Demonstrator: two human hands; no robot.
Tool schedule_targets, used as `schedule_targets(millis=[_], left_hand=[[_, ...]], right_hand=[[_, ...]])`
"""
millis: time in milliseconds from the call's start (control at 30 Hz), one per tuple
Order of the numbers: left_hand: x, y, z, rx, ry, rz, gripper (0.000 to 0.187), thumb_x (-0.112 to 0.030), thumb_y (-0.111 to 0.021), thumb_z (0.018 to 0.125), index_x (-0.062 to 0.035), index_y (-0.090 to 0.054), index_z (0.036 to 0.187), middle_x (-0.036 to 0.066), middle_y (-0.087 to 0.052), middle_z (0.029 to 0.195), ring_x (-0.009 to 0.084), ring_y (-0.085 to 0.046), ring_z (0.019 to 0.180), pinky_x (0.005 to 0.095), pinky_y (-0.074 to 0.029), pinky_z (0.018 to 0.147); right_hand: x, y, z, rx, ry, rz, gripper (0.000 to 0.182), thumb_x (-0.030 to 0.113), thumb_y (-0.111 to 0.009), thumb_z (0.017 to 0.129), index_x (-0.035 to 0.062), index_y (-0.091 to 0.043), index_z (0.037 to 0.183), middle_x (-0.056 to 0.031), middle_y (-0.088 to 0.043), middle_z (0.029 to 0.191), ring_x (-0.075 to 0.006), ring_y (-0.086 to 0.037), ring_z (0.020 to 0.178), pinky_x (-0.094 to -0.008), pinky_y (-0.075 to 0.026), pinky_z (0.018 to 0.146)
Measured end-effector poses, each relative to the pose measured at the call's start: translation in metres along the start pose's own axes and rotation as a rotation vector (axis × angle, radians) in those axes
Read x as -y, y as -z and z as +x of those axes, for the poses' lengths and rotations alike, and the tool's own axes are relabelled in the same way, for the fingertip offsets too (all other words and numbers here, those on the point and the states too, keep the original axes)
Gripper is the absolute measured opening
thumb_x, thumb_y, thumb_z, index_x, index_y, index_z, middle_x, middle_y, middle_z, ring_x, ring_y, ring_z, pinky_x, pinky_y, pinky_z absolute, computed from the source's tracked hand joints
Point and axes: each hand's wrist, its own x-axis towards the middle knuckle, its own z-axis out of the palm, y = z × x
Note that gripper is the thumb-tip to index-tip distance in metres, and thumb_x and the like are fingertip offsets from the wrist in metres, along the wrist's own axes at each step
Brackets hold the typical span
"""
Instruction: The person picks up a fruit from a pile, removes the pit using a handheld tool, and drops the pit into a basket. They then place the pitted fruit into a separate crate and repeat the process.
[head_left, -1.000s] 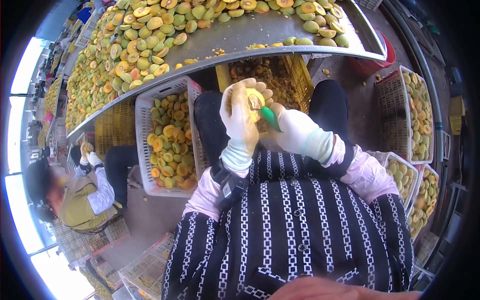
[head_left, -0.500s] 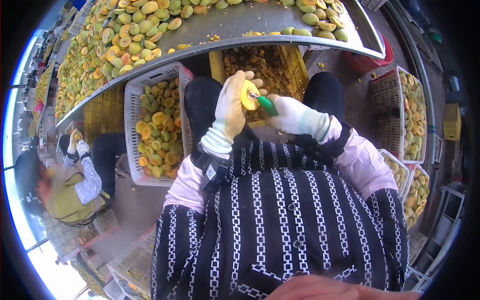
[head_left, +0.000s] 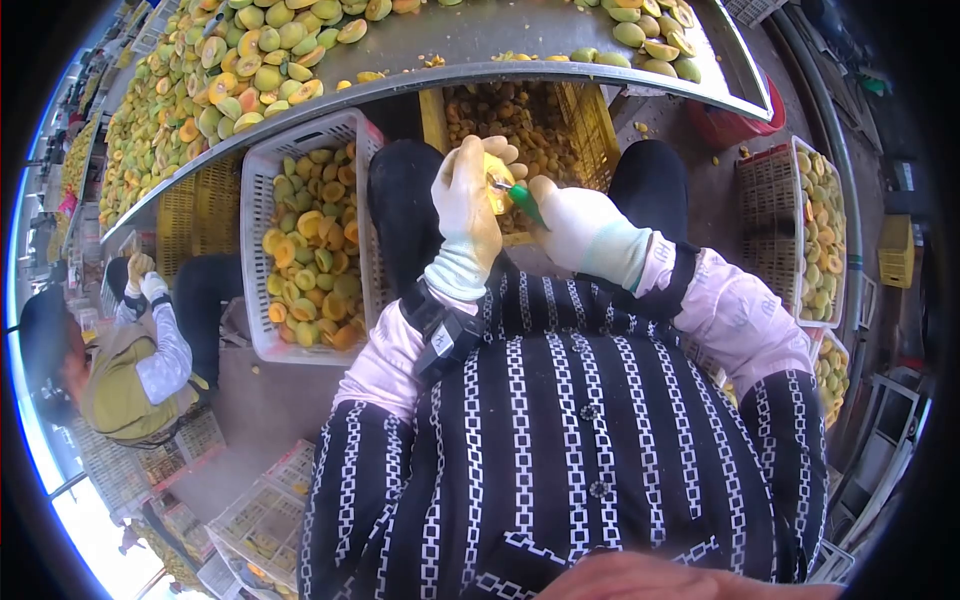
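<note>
My left hand (head_left: 467, 205), in a pale work glove, is closed around a peach half (head_left: 496, 172) with its yellow cut face turned to the right. In my right hand (head_left: 583, 222), also gloved, is a pitting knife (head_left: 524, 203) with a green handle. Its short metal tip meets the cut face of the peach half; the exact shape of the tip is hidden there. Both hands are above my lap, close to a yellow crate (head_left: 592, 140) that holds brownish fruit pieces.
A metal table (head_left: 440, 45) heaped with halved peaches spans the front. A white crate (head_left: 252, 215) of peach halves stands left of my knee. More filled crates (head_left: 772, 228) and a red tub (head_left: 735, 118) are at right. Another person (head_left: 140, 385) sits at far left.
The peach half has turned in my left hand, so its cut face shows less openly. The knife handle has tilted, and my right hand has shifted slightly. My view has moved a little.
</note>
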Motion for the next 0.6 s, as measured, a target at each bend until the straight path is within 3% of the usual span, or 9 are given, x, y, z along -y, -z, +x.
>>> schedule_targets(millis=[133,233,333,433,500,533,600], left_hand=[[-0.012,-0.001,0.0,0.11,-0.078,0.021,0.04,-0.035,-0.05,0.098,0.0034,-0.061,0.102,0.015,-0.067,0.087,0.0239,-0.067,0.075,0.033,-0.055,0.068],[-0.026,0.005,0.006,0.26,0.073,0.278,0.037,-0.029,-0.047,0.099,0.0045,-0.063,0.097,0.015,-0.067,0.086,0.0218,-0.067,0.076,0.0299,-0.055,0.069],[-0.022,0.003,0.0,0.148,0.187,0.139,0.038,-0.029,-0.046,0.099,0.0046,-0.063,0.094,0.015,-0.067,0.084,0.0205,-0.067,0.076,0.0306,-0.054,0.071],[-0.013,0.008,-0.003,0.123,0.08,0.148,0.04,-0.03,-0.045,0.1,0.0047,-0.063,0.093,0.014,-0.067,0.084,0.0209,-0.066,0.076,0.0305,-0.055,0.071],[-0.012,0.008,-0.005,0.101,0.058,0.203,0.039,-0.031,-0.047,0.099,0.0044,-0.064,0.093,0.015,-0.067,0.083,0.0219,-0.066,0.075,0.031,-0.055,0.069],[-0.016,0.007,-0.003,0.101,0.065,0.197,0.039,-0.031,-0.047,0.099,0.0044,-0.064,0.093,0.015,-0.067,0.083,0.0219,-0.066,0.075,0.031,-0.055,0.069],[-0.024,0.012,0.005,0.158,0.339,0.265,0.039,-0.031,-0.049,0.097,0.0045,-0.064,0.093,0.014,-0.067,0.083,0.0217,-0.066,0.075,0.0313,-0.055,0.068]], right_hand=[[0.01,0.006,-0.005,0.041,-0.004,0.157,0.031,0.016,-0.063,0.079,-0.0012,-0.048,0.1,-0.0224,-0.063,0.074,-0.0389,-0.065,0.072,-0.0443,-0.052,0.065],[0.01,0.004,-0.007,0.096,-0.035,0.226,0.035,0.017,-0.063,0.079,-0.003,-0.049,0.104,-0.0244,-0.063,0.077,-0.0395,-0.065,0.077,-0.0446,-0.052,0.068],[0.013,0.002,-0.008,0.133,-0.052,0.225,0.041,0.02,-0.063,0.082,-0.0046,-0.048,0.111,-0.0253,-0.064,0.081,-0.04,-0.065,0.079,-0.0438,-0.052,0.069],[0.013,-0.001,-0.003,0.145,-0.05,0.235,0.045,0.023,-0.064,0.084,-0.0048,-0.047,0.115,-0.0257,-0.064,0.082,-0.04,-0.065,0.081,-0.0427,-0.052,0.071],[0.011,-0.001,-0.001,0.23,-0.072,0.37,0.045,0.021,-0.064,0.084,-0.0036,-0.047,0.117,-0.0195,-0.064,0.076,-0.032,-0.067,0.066,-0.0378,-0.053,0.06],[0.009,0.001,-0.001,0.235,-0.08,0.368,0.045,0.021,-0.064,0.084,-0.0036,-0.047,0.117,-0.0195,-0.064,0.076,-0.032,-0.067,0.066,-0.0378,-0.053,0.06],[0.009,0.006,-0.004,0.487,-0.17,0.751,0.041,0.018,-0.063,0.084,-0.0018,-0.047,0.116,-0.0111,-0.061,0.069,-0.0199,-0.063,0.05,-0.0302,-0.05,0.045]])
